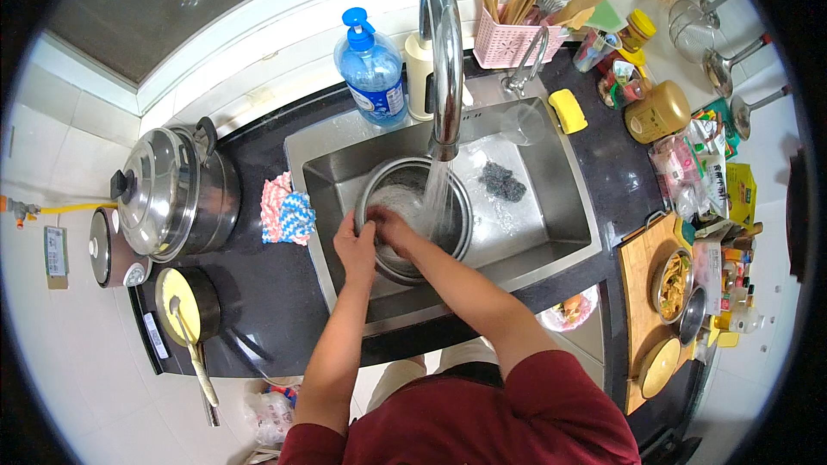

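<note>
Water runs from the chrome tap (444, 77) into a round metal pot (465, 228) standing in the left part of the steel sink (564, 232). My left hand (354, 248) grips the pot's near left rim. Over that rim my right hand (394, 231) reaches into the pot, its fingers blurred by motion and partly hidden. Whether it holds anything there does not show. A dark steel-wool scourer (501, 182) lies on the sink floor to the right of the pot, and a clear cup (521, 125) rests toward the back right corner.
Left of the sink are a checkered cloth (289, 209), a steel steamer (215, 194) and a saucepan (209, 301). Behind it stand a blue pump bottle (370, 69) and a pink chopstick basket (508, 41). A yellow sponge (567, 111) and a cutting board (639, 293) sit rightward.
</note>
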Demonstrator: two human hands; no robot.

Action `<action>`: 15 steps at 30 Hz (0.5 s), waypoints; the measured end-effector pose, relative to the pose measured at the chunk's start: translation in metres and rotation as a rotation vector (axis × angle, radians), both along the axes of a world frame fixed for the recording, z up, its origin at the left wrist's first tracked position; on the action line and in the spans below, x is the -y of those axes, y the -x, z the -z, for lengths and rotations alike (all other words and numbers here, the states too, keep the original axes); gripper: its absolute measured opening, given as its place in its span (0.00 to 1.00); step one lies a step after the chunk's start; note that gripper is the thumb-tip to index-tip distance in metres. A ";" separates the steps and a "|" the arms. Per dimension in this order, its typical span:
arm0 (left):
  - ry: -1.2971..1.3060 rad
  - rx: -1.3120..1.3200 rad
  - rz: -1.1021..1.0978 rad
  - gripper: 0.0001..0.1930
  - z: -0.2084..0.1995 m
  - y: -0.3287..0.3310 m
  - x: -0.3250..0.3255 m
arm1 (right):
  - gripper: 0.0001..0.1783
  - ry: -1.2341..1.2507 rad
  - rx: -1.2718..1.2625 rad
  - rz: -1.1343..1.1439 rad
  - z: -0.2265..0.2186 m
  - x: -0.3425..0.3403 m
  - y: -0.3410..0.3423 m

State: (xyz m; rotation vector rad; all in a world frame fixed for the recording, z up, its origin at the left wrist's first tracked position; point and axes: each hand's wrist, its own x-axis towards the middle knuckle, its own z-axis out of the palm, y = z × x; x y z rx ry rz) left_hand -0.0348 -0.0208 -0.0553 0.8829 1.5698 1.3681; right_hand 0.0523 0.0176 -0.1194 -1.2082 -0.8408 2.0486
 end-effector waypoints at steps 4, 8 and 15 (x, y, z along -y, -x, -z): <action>0.055 0.034 -0.007 0.16 -0.015 0.013 0.001 | 0.15 -0.716 1.072 -1.128 -0.011 0.021 -0.049; 0.116 0.143 -0.027 0.14 -0.003 -0.005 0.016 | 0.11 -0.754 1.380 -0.614 0.011 -0.009 -0.074; 0.064 0.198 -0.068 0.09 0.000 -0.012 0.012 | 0.10 0.236 -0.110 0.255 -0.016 0.002 -0.005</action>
